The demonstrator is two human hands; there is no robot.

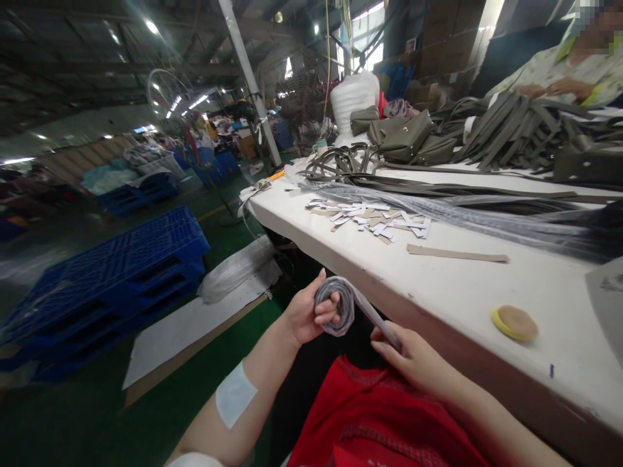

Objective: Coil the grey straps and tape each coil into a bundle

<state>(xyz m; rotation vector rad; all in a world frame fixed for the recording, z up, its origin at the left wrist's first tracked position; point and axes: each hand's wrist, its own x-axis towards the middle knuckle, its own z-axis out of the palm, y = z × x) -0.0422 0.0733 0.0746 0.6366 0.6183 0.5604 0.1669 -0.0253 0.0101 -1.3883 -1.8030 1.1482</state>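
A grey strap wound into a coil is held by my left hand, whose fingers curl through the coil's middle. From the top of the coil the strap's free length runs down to the right. My right hand is closed around that length, thumb and fingers pressed on it. Both hands are in front of the table's near edge, above my red garment. Part of the strap beyond my right hand is hidden.
On the white table lie paper scraps, a beige strip, a yellow tape roll, dark straps and olive bags. Another person's hands work at the far right. Blue pallets stand on the left floor.
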